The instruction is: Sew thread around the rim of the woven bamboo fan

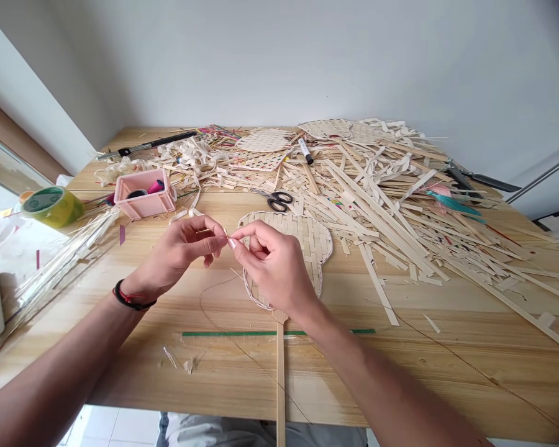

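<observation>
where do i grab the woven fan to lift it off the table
Take the woven fan by its flat handle, low down, coming from your side with your right hand. The handle points straight toward you and runs past the table edge, so fingers can wrap around it there.

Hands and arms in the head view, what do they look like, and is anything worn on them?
The left hand and right hand are bare, with no gloves, rings or sleeves. The only thing worn is a black and red wristband at the left wrist.
</observation>
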`<state>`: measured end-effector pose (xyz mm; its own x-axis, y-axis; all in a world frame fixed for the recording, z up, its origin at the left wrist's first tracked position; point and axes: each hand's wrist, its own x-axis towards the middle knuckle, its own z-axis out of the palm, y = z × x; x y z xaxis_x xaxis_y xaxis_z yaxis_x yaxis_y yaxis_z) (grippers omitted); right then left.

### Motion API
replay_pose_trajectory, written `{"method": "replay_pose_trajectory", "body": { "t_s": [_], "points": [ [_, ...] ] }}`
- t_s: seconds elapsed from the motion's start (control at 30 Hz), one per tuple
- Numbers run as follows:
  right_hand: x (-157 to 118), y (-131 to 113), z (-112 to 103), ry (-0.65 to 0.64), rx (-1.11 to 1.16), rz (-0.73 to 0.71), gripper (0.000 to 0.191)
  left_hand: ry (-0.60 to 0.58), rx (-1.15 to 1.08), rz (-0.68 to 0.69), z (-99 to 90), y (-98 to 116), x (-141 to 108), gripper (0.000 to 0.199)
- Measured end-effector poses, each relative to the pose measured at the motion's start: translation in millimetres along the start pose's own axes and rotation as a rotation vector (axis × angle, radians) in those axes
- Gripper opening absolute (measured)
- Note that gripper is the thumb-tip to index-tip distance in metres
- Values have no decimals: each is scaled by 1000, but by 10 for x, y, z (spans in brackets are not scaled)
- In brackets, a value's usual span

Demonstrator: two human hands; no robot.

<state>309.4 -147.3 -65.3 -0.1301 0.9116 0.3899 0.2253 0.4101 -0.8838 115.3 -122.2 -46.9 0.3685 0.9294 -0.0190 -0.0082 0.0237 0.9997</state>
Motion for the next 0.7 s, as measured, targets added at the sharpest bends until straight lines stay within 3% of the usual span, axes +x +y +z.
{"method": "replay_pose_trajectory", "body": {
  "t_s": [0.7],
  "points": [
    [-4, 3, 5, 29, -42, -71, 9, 59, 1, -5, 25, 21, -1, 11]
  ]
}}
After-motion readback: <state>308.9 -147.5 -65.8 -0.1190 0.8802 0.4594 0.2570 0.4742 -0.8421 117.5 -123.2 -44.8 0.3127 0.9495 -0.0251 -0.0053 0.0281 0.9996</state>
